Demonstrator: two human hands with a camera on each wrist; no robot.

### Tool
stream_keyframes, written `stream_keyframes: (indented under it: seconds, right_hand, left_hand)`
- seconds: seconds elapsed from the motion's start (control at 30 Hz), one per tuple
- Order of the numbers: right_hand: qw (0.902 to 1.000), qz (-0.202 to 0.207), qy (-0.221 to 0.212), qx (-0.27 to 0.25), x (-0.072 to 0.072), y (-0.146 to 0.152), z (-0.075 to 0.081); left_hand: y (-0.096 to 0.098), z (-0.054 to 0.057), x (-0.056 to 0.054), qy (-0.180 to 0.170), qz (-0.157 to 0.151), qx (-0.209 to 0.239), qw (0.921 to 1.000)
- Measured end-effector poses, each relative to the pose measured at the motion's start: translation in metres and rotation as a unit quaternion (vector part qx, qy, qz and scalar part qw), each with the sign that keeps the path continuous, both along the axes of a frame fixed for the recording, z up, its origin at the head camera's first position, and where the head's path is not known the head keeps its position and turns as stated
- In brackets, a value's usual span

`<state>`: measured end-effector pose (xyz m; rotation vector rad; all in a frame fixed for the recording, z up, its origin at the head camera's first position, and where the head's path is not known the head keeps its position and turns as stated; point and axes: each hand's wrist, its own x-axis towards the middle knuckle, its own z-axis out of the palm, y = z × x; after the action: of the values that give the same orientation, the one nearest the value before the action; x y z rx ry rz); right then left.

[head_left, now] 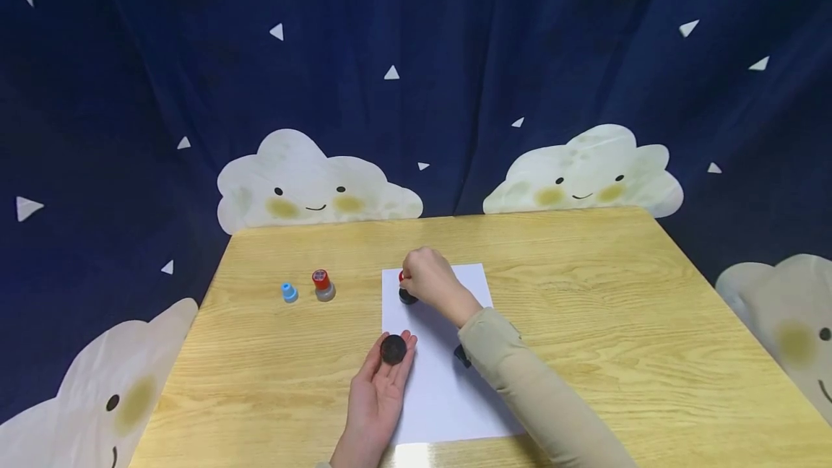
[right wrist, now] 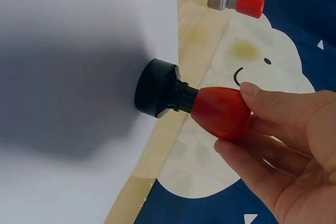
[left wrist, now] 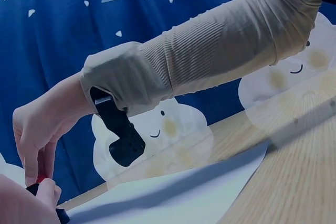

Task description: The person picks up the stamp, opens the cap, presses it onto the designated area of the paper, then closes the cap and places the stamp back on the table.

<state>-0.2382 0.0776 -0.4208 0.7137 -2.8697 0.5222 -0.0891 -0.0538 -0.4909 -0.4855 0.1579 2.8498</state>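
Observation:
A stamp with a red handle and a black base (right wrist: 157, 88) stands on a white sheet of paper (head_left: 442, 396). Its red handle (right wrist: 223, 114) is pinched between the thumb and fingers of my right hand (head_left: 432, 280), at the far left part of the sheet. My left hand (head_left: 380, 396), palm turned up, holds a round black cap (head_left: 393, 349) between thumb and fingers beside the paper's left edge. In the left wrist view, the near hand partly hides the stamp.
Left of the paper stand a second stamp (head_left: 323, 286) with a red top and grey base, and a small light blue piece (head_left: 289, 292). The wooden table (head_left: 617, 309) reaches back to a dark blue curtain (head_left: 448, 56) with clouds. A black wrist camera (left wrist: 126, 148) hangs under the right sleeve.

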Motion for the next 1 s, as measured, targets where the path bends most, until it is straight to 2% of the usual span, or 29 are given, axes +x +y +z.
stream_keyframes:
  seconds: [0.27,0.57,1.0]
  right_hand:
    - [0.9989,0.001,0.01,0.045,0.001,-0.008,0.001]
    - [0.9994,0.002,0.01,0.033,-0.003,-0.004,-0.005]
    - [0.9984,0.024,0.052,-0.001,-0.001,-0.004,-0.011]
  left_hand:
    - [0.0,0.0,-0.001,0.028,0.0,-0.002,0.9996]
    - [-0.001,-0.001,-0.001,0.021,0.003,0.011,0.9997]
    - [0.0,-0.002,-0.002,0.016,0.009,0.02,0.9996]
